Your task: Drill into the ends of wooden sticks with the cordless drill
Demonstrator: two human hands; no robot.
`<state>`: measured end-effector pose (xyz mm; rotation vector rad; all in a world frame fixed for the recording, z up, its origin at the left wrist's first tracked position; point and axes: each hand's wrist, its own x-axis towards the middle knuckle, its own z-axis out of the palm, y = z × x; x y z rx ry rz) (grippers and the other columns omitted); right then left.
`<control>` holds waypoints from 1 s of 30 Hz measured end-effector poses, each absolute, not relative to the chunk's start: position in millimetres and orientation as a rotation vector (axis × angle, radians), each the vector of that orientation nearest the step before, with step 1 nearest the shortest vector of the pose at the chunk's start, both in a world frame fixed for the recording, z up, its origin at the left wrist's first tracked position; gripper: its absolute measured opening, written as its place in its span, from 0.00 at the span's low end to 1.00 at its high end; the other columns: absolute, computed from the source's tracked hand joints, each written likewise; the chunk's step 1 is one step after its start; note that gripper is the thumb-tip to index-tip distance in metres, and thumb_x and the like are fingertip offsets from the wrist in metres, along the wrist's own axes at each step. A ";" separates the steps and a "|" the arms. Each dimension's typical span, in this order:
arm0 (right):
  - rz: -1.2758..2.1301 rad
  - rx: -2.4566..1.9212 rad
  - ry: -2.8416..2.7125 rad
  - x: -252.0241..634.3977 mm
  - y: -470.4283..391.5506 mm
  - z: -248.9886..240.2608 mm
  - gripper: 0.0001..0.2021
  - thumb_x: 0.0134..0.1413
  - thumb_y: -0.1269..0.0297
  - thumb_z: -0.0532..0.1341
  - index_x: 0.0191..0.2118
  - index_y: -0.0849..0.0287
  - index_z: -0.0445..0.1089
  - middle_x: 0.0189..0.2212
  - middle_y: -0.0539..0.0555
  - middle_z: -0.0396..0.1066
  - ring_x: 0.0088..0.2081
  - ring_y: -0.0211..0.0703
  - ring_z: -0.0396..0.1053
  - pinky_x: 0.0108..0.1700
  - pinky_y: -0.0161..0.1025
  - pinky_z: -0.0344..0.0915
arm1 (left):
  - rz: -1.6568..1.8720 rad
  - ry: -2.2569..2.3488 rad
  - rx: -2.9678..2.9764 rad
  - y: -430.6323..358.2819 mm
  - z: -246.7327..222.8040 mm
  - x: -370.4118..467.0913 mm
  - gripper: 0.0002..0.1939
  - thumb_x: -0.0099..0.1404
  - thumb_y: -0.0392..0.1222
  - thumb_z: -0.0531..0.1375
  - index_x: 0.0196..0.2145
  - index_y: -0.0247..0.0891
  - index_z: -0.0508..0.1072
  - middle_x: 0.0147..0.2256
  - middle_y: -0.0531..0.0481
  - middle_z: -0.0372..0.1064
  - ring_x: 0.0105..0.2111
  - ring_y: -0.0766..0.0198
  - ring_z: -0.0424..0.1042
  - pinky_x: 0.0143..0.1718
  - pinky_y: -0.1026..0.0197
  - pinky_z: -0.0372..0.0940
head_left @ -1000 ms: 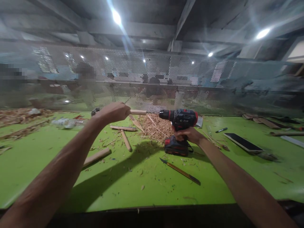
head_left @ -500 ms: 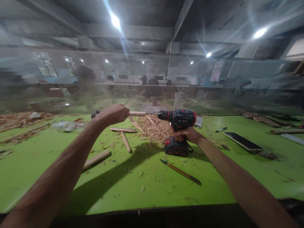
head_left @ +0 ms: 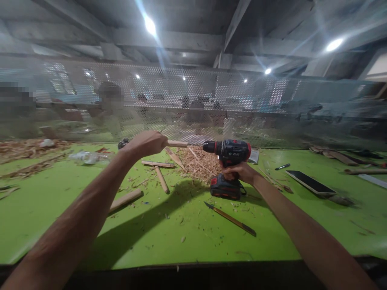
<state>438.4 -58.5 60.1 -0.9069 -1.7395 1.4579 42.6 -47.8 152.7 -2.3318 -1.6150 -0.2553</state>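
Observation:
My left hand [head_left: 152, 142] is closed around a wooden stick [head_left: 179, 143], whose free end points right. A thin drill bit [head_left: 195, 144] runs from the chuck to that end; how deep it sits in the wood I cannot tell. My right hand [head_left: 238, 172] grips the handle of a black and red cordless drill [head_left: 232, 151], held level over the green table. Below the drill lies a craft knife [head_left: 231, 218] with a yellow handle. Left of it on the table are a wooden rod [head_left: 162, 180], a flat wooden piece [head_left: 158, 164] and a thicker rod [head_left: 126, 201].
Wood shavings [head_left: 201, 165] are heaped behind the drill. A phone [head_left: 310, 182] and a pen [head_left: 282, 166] lie to the right. A clear plastic bottle [head_left: 89, 157] rests at the left. A perforated screen [head_left: 193, 108] stands along the table's far side, with people beyond it.
The view has shifted very slightly. Both hands keep their grip, and the stick and drill stay lined up almost as before.

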 end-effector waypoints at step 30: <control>1.482 -0.822 -1.732 431.8 -66.4 62.6 0.19 0.48 0.58 0.79 0.42 0.56 0.75 0.22 0.45 0.63 0.26 0.38 0.53 0.33 0.44 0.48 | -0.117 -1.604 -2.310 -43.3 150.9 37.7 0.18 0.82 0.36 0.52 0.34 0.37 0.76 0.30 0.47 0.69 0.27 0.63 0.55 0.33 0.54 0.48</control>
